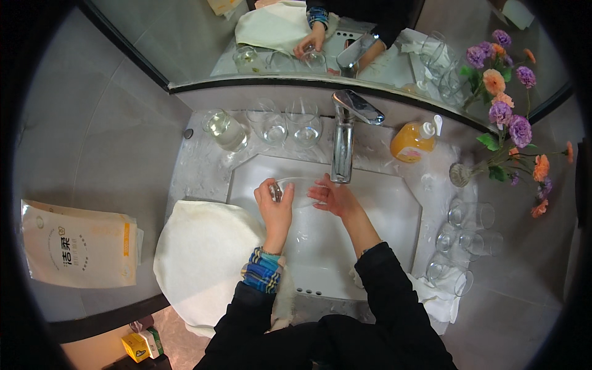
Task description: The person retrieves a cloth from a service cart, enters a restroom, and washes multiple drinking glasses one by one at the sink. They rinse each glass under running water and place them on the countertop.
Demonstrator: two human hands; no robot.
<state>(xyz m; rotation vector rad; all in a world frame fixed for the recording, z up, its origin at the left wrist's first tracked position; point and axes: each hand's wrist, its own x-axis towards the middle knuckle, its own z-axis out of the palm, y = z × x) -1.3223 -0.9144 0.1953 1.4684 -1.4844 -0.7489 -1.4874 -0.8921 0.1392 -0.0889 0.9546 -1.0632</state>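
My left hand grips a clear drinking glass by its base end, over the sink. The glass lies on its side with its mouth toward the right. At that mouth is my right hand, fingers spread; whether they touch the rim cannot be made out. Just above this hand comes down the spout of a chrome faucet. Below both hands is the white rectangular sink basin, wet in its middle. My left forearm passes over the edge of a cream cloth cover.
Behind the basin stand a glass jar, two stemless glasses and an orange soap pump bottle. On the right are a flower vase, several glasses and a white cloth. A tissue pack hangs left; a mirror faces me.
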